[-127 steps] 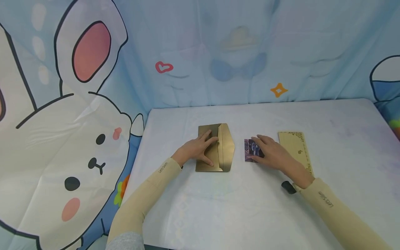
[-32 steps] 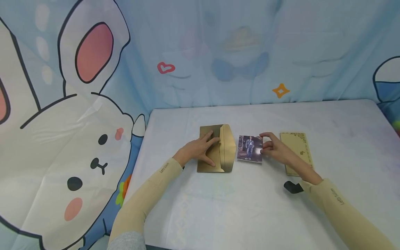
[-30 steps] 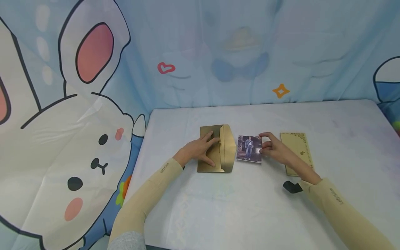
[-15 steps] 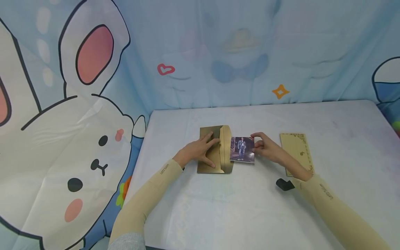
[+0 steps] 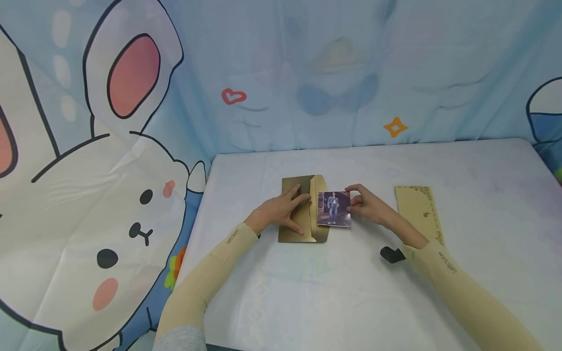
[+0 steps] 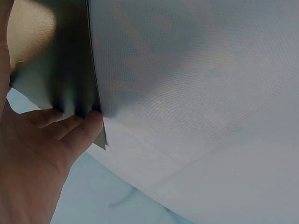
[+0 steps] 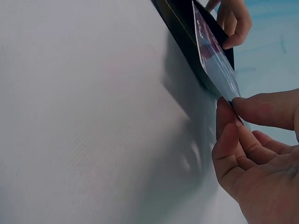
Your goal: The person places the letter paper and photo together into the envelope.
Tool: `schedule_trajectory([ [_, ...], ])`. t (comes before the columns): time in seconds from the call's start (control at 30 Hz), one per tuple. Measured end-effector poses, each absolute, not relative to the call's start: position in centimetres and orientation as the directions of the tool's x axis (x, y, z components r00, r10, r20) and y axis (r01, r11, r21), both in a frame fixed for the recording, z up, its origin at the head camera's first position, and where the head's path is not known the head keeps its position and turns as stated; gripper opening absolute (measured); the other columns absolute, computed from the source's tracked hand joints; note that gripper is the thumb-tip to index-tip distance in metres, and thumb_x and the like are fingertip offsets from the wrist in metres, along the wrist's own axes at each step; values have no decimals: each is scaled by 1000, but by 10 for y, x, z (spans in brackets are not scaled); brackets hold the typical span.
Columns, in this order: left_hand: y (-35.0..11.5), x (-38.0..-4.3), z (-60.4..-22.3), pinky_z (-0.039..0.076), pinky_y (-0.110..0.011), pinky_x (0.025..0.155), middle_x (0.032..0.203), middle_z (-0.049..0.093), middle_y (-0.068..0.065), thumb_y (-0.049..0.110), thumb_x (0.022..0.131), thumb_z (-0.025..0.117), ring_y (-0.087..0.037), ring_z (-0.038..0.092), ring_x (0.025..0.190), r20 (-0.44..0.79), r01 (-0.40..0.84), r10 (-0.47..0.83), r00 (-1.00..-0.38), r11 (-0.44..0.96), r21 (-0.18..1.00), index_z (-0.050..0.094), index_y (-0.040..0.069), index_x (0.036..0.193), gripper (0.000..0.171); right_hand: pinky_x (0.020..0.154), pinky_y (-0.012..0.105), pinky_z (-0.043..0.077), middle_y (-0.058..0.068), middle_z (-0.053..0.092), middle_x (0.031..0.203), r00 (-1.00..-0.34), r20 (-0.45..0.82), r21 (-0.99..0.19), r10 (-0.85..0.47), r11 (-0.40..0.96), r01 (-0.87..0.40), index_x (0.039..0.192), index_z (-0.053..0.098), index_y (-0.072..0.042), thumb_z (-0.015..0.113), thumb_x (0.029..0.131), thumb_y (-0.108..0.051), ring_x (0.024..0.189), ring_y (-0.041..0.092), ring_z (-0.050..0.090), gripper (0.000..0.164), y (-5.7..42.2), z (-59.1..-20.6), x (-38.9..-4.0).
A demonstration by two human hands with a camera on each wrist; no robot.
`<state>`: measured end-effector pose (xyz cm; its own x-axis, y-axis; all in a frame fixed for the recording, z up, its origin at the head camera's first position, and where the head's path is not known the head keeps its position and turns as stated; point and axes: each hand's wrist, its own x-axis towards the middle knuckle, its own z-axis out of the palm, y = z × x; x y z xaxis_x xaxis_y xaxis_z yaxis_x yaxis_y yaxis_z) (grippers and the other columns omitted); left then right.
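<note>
A gold envelope (image 5: 287, 235) lies on the table with its flap (image 5: 322, 182) unfolded toward the right. My left hand (image 5: 274, 210) rests on it, fingers spread; in the left wrist view the fingertips (image 6: 93, 122) touch its shiny surface. A small square photo (image 5: 333, 209) of a standing figure in blue overlaps the flap. My right hand (image 5: 372, 208) pinches the photo's right edge between thumb and fingers. Seen from the right wrist, the photo (image 7: 216, 60) is tilted, its far end over the dark envelope opening (image 7: 182, 21).
A pale gold card (image 5: 414, 207) with an ornamental border lies right of my right hand, partly behind the forearm. A white cloth covers the table (image 5: 333, 302). Behind it hangs a blue printed curtain (image 5: 281, 58), with a rabbit drawing (image 5: 131, 204) at left.
My right hand has drawn the photo leftward, from the table beside the envelope to over its flap. Earlier that hand lay over the photo. My left hand has stayed on the envelope.
</note>
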<state>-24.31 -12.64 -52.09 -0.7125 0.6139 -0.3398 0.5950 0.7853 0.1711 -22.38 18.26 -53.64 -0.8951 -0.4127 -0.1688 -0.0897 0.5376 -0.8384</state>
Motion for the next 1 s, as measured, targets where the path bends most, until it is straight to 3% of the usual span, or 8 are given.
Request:
schedule_trajectory([
  [0.43, -125, -243, -520, 49, -51, 104, 169, 3, -17, 75, 72, 73, -40, 20, 154, -348, 591, 607, -715, 790, 165, 13, 35, 161, 114, 74, 27, 49, 20, 68, 105, -884, -193, -835, -426, 544, -80, 146, 35, 2, 64, 95, -3, 91, 22, 64, 58, 170, -538, -231],
  [0.63, -124, -243, -520, 49, -50, 105, 170, 3, -16, 75, 71, 73, -38, 23, 153, -358, 580, 595, -719, 799, 162, 11, 39, 160, 115, 69, 28, 50, 20, 67, 101, -877, -180, -854, -447, 512, -86, 145, 34, 4, 64, 94, 0, 86, 20, 64, 60, 165, -537, -235],
  [1.0, -124, -243, -519, 47, -51, 107, 170, 1, -14, 75, 71, 73, -39, 17, 155, -366, 565, 582, -726, 808, 167, 12, 39, 160, 114, 69, 27, 50, 22, 67, 100, -854, -174, -855, -490, 506, -116, 144, 33, 6, 63, 94, 1, 85, 20, 63, 59, 153, -533, -236],
])
